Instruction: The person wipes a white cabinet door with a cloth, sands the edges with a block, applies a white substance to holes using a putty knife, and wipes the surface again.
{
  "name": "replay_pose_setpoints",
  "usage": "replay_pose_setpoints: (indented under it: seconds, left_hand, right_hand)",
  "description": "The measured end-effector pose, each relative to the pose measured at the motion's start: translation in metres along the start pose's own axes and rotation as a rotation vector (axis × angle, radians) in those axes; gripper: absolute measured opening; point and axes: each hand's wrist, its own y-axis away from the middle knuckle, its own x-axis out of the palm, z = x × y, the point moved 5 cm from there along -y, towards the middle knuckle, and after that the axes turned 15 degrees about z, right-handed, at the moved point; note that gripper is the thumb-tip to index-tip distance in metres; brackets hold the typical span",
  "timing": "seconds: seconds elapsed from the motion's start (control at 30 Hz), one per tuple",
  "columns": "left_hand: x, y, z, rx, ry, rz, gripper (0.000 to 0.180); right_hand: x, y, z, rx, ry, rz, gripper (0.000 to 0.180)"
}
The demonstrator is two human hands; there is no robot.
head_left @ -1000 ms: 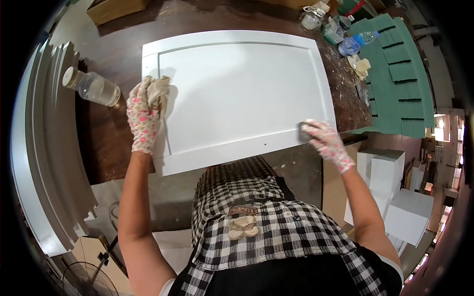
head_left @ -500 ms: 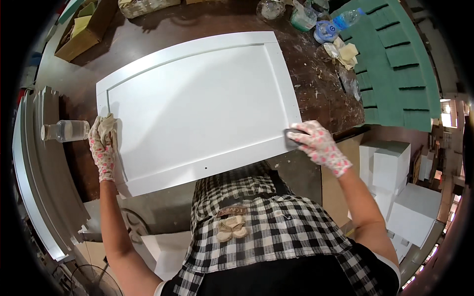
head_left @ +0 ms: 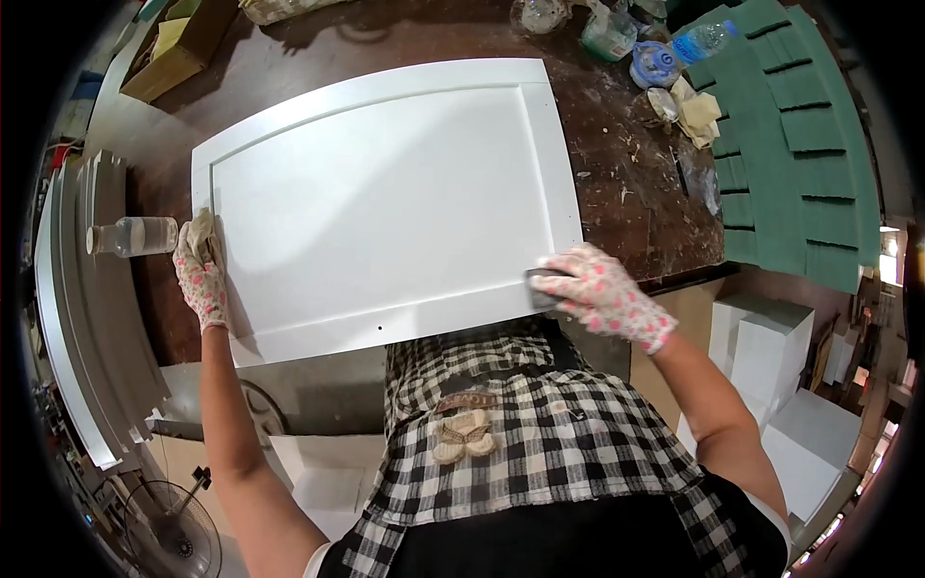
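Note:
A white framed panel (head_left: pixel 376 193), like a cabinet door, lies flat on the dark brown table. At its near right corner my right hand (head_left: pixel 607 294), in a white glove with pink spots, is closed on a dark grey sanding block (head_left: pixel 547 289) that rests on the frame. My left hand (head_left: pixel 200 275), gloved alike, is at the panel's left edge. It grips a crumpled beige cloth (head_left: pixel 204 236) against the frame. Just left of that hand, a clear bottle (head_left: pixel 145 236) lies on its side.
A cardboard box (head_left: pixel 183 53) sits at the far left of the table (head_left: pixel 636 183). Plastic bottles (head_left: pixel 655 63) and crumpled cloths (head_left: pixel 696 108) lie at the far right, beside green slatted sheets (head_left: pixel 809 154). Long grey mouldings (head_left: pixel 96 318) run along the left. A fan (head_left: pixel 173 535) stands lower left.
My right hand has moved the sanding block left and nearer to me along the panel's near right corner. My left hand keeps its hold on the cloth; the view has shifted slightly.

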Motion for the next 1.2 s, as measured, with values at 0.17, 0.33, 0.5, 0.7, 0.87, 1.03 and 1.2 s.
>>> replay_pose_setpoints:
  seconds: [0.17, 0.33, 0.5, 0.7, 0.87, 1.03, 1.2]
  left_hand:
    - [-0.001, 0.002, -0.013, -0.076, 0.042, -0.001, 0.045]
    - [-0.002, 0.004, -0.003, -0.072, 0.147, 0.023, 0.049]
    - [-0.003, 0.008, -0.006, -0.077, 0.104, 0.051, 0.052]
    - [-0.002, 0.001, -0.018, -0.046, -0.015, 0.047, 0.055]
    - [-0.001, 0.011, -0.003, -0.113, 0.027, 0.074, 0.054]
    - [-0.004, 0.01, -0.013, -0.153, 0.022, 0.08, 0.053]
    - [-0.004, 0.004, -0.021, -0.104, 0.087, 0.05, 0.051]
  right_hand:
    - [0.003, -0.019, 0.011, -0.012, 0.004, 0.053, 0.041]
    - [-0.016, 0.011, -0.019, -0.008, 0.08, 0.005, 0.039]
    - [-0.053, -0.033, -0.06, -0.125, 0.222, -0.119, 0.039]
    - [-0.121, -0.104, -0.132, 0.004, 0.417, -0.308, 0.035]
    - [-0.077, -0.061, -0.071, -0.185, 0.309, -0.218, 0.021]
    - [-0.017, 0.008, -0.033, -0.032, 0.056, -0.078, 0.046]
    - [-0.069, -0.025, -0.073, -0.068, 0.132, -0.336, 0.05]
